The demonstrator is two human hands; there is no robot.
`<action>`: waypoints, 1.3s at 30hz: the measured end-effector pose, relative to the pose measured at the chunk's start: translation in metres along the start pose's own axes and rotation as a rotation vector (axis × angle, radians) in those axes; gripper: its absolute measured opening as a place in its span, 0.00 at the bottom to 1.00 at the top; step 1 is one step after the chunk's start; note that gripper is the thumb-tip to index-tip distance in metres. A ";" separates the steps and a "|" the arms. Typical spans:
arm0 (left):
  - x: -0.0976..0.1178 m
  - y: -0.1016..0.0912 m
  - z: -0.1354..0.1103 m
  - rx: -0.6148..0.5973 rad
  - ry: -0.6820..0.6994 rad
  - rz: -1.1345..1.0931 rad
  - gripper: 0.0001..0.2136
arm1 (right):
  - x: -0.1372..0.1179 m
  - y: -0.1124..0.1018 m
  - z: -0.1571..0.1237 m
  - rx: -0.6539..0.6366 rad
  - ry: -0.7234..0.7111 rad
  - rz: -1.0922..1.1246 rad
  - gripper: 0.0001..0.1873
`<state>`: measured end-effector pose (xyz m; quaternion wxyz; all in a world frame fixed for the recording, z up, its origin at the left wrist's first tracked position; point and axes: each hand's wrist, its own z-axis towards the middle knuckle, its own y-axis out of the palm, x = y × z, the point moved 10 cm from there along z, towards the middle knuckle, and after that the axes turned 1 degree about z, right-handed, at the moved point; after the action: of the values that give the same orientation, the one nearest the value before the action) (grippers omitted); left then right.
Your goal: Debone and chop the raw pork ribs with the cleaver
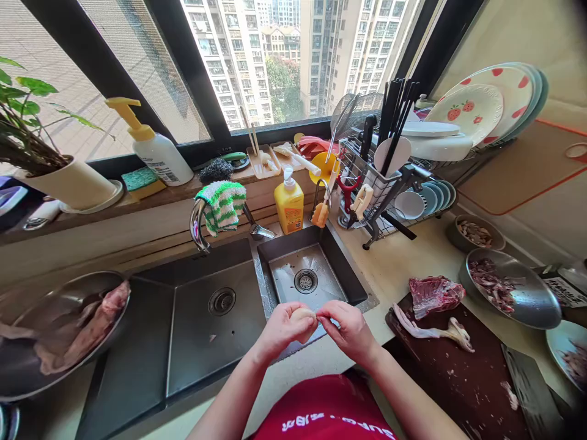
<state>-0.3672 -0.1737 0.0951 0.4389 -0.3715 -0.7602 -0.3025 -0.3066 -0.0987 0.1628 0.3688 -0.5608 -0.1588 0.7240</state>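
Note:
My left hand [284, 330] is closed around a small pale, rounded piece [303, 314], maybe garlic; I cannot tell exactly. My right hand [348, 328] pinches the same piece from the right, fingertips together on it. Both hands hover over the front rim of the small right sink basin [306, 278]. The large left basin [202, 318] lies to their left.
A dark cutting board [463, 373] at right carries red meat [433, 294] and a poultry foot [440, 332]. Metal bowls of chopped meat [509, 292] stand beyond. A bowl of raw meat [59, 333] sits at left. Faucet [198, 226], yellow soap bottle [288, 205], dish rack [394, 177] behind.

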 end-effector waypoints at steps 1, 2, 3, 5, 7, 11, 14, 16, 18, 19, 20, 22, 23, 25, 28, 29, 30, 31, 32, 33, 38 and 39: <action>0.000 0.000 0.000 0.004 -0.004 0.005 0.17 | -0.001 0.001 0.000 -0.002 -0.005 -0.014 0.06; 0.000 0.000 -0.001 0.008 -0.006 0.009 0.16 | -0.001 0.001 0.000 -0.005 -0.009 -0.027 0.06; 0.000 0.000 -0.001 0.011 -0.005 0.011 0.16 | -0.002 0.002 0.000 -0.007 -0.011 -0.040 0.06; -0.001 0.000 -0.001 0.006 -0.002 0.009 0.15 | -0.003 0.004 0.000 -0.002 -0.014 -0.058 0.06; -0.003 0.001 -0.002 -0.014 -0.001 0.000 0.15 | -0.004 0.005 0.000 0.015 -0.014 -0.061 0.06; -0.005 0.002 -0.003 -0.052 -0.006 -0.018 0.16 | 0.001 0.006 0.002 0.055 0.023 -0.003 0.06; -0.007 0.003 -0.004 -0.070 -0.012 -0.039 0.16 | 0.014 -0.005 0.004 0.175 0.121 0.035 0.06; -0.007 0.002 -0.004 -0.066 -0.008 -0.051 0.16 | 0.026 -0.016 0.004 0.263 0.202 0.071 0.06; -0.007 -0.001 -0.003 -0.049 -0.002 -0.056 0.16 | 0.039 -0.014 0.007 0.239 0.275 0.099 0.08; -0.008 -0.002 -0.003 -0.039 0.001 -0.063 0.16 | 0.047 -0.008 0.009 0.176 0.307 0.084 0.10; -0.008 -0.004 -0.003 -0.031 0.003 -0.077 0.17 | 0.056 0.000 0.010 0.104 0.335 0.051 0.11; -0.009 -0.007 -0.004 -0.024 0.005 -0.119 0.18 | 0.075 0.013 0.011 0.000 0.385 -0.048 0.13; -0.010 -0.008 -0.004 -0.027 0.008 -0.138 0.18 | 0.084 0.017 0.010 -0.018 0.403 -0.091 0.13; -0.010 -0.009 -0.005 -0.033 0.020 -0.149 0.18 | 0.095 0.020 0.008 -0.001 0.425 -0.134 0.11; -0.008 -0.015 -0.006 0.005 0.039 -0.098 0.17 | 0.089 0.019 0.007 0.015 0.426 -0.152 0.11; -0.007 -0.018 -0.007 0.030 0.039 -0.072 0.17 | 0.080 0.018 0.007 0.008 0.410 -0.141 0.11; -0.006 -0.020 -0.007 0.055 0.037 -0.046 0.17 | 0.069 0.018 0.008 -0.002 0.382 -0.118 0.11; -0.005 -0.022 -0.007 0.077 0.033 -0.021 0.16 | 0.056 0.017 0.009 -0.012 0.341 -0.083 0.11; -0.005 -0.023 -0.007 0.093 0.029 0.002 0.16 | 0.042 0.016 0.011 -0.022 0.289 -0.040 0.10; -0.004 -0.023 -0.007 0.104 0.027 0.020 0.16 | 0.028 0.016 0.012 -0.033 0.228 0.000 0.08; -0.005 -0.023 -0.007 0.119 0.024 0.121 0.13 | -0.012 0.022 0.010 -0.105 0.020 -0.026 0.08; -0.006 -0.022 -0.007 0.114 0.025 0.137 0.12 | -0.013 0.024 0.009 -0.111 0.012 -0.059 0.09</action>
<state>-0.3808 -0.1925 0.0900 0.4886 -0.3932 -0.7433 -0.2326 -0.3224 -0.1230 0.1596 0.3592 -0.5797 -0.2129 0.6997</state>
